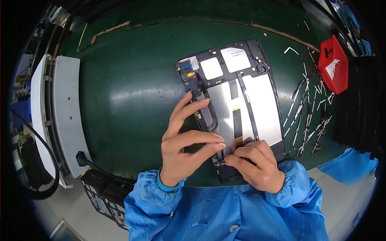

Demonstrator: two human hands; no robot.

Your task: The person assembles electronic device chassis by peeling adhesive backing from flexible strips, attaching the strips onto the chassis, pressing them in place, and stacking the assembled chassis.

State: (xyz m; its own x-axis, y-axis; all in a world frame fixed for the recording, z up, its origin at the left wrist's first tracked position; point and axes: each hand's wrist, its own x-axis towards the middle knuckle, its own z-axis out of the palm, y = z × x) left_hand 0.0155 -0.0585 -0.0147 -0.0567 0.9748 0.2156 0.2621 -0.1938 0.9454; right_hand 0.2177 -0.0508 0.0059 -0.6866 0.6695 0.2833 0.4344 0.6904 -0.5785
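An opened tablet body lies slightly turned on the green table, its silver plates and dark frame exposed. A black ribbon cable runs down over the plates. My left hand is over the tablet's left edge, thumb and forefinger pinched close together and the other fingers raised. What the pinch holds, if anything, is too small to make out. At the tablet's lower part, my right hand is closed, with fingers curled and the fingertips low by the frame. Anything between those fingertips is hidden.
Many thin black and white strips lie scattered right of the tablet, below a red bin. A pale fixture and a black plug with cable stand left. Black racks sit beside the table's lower-left edge.
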